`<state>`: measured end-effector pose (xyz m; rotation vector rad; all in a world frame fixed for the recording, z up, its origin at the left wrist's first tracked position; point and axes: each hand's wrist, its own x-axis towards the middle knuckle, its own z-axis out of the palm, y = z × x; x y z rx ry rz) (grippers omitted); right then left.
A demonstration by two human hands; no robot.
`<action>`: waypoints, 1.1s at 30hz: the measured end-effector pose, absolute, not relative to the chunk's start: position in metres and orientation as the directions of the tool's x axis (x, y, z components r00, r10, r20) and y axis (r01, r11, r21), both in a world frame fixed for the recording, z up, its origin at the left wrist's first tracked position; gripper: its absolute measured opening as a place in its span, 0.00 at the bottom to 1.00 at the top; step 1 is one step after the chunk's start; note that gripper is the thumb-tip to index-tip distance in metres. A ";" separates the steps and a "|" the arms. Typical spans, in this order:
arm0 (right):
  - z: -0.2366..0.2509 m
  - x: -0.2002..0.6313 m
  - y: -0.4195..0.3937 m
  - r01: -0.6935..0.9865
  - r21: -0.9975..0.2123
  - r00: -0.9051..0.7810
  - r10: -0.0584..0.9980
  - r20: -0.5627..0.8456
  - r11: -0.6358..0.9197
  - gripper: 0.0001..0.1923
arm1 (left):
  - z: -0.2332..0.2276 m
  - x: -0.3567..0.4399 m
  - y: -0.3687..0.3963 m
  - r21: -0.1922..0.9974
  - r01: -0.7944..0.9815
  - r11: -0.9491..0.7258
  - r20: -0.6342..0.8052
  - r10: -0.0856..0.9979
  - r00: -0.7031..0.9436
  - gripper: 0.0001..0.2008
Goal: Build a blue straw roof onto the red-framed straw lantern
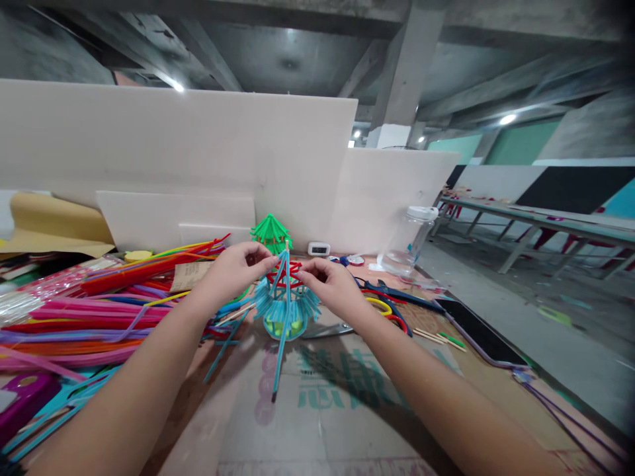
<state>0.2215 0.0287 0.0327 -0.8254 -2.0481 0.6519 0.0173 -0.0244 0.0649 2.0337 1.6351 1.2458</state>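
Observation:
A small pavilion-like model of pipe cleaners (292, 307) stands on the cardboard in front of me, with a flared light-blue skirt and a red lattice (292, 272). From its top a light-blue pipe cleaner (282, 350) slants down toward me. My left hand (243, 264) pinches at the upper left of the model, thumb and forefinger closed. On the other side my right hand (330, 281) pinches at the edge of the red lattice. Exactly which strand each fingertip grips is too small to see. Behind stands a green pointed roof (270, 230); whether it joins the model is unclear.
Bundles of coloured pipe cleaners (104, 320) spread over the left side. Scissors (387, 311), short wooden sticks (429, 336) and a phone (479, 330) lie at right. A clear bottle (409, 241) and a small digital timer (318, 248) stand near white boards (198, 145).

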 end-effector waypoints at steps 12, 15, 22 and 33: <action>0.049 0.330 0.108 0.824 -0.465 -0.166 0.923 0.347 0.323 0.12 | 0.076 0.046 -0.056 0.361 0.867 -0.342 0.491 0.861 0.135 0.13; 0.019 0.337 0.129 0.827 -0.498 -0.090 0.935 0.342 0.262 0.15 | 0.061 0.047 -0.059 0.420 0.871 -0.254 0.482 0.876 0.023 0.17; -0.027 0.328 0.150 0.744 -0.596 -0.147 0.944 0.297 0.303 0.28 | 0.029 0.059 -0.072 0.458 0.879 -0.135 0.415 0.907 -0.076 0.23; -0.043 0.310 0.145 0.663 -0.689 -0.166 0.955 0.244 0.291 0.17 | 0.010 0.053 -0.074 0.476 0.831 -0.288 0.496 0.868 0.016 0.11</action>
